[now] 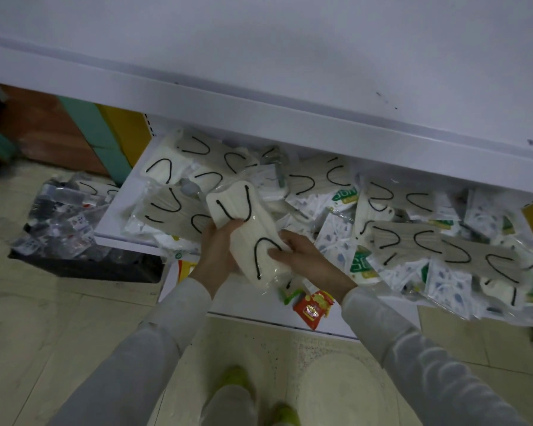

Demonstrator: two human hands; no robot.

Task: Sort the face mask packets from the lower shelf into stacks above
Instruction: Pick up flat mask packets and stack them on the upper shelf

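A cream face mask packet [246, 232] with black ear loops, in clear wrap, is held over the front of the lower shelf [114, 210]. My left hand [219, 250] grips its left edge with curled fingers, and my right hand [305, 256] pinches its lower right side. Behind it the lower shelf is heaped with mask packets: grey ones with black loops [437, 244], cream ones [163, 170] and white printed ones with green labels [345, 198]. The upper shelf [290, 72] above is a bare white surface.
A black crate [83, 265] of clear packets stands on the tiled floor at the left. A red snack packet [313, 309] lies on the lowest ledge under my right wrist. Coloured boxes [83, 130] stand at the far left. My knees and shoes show below.
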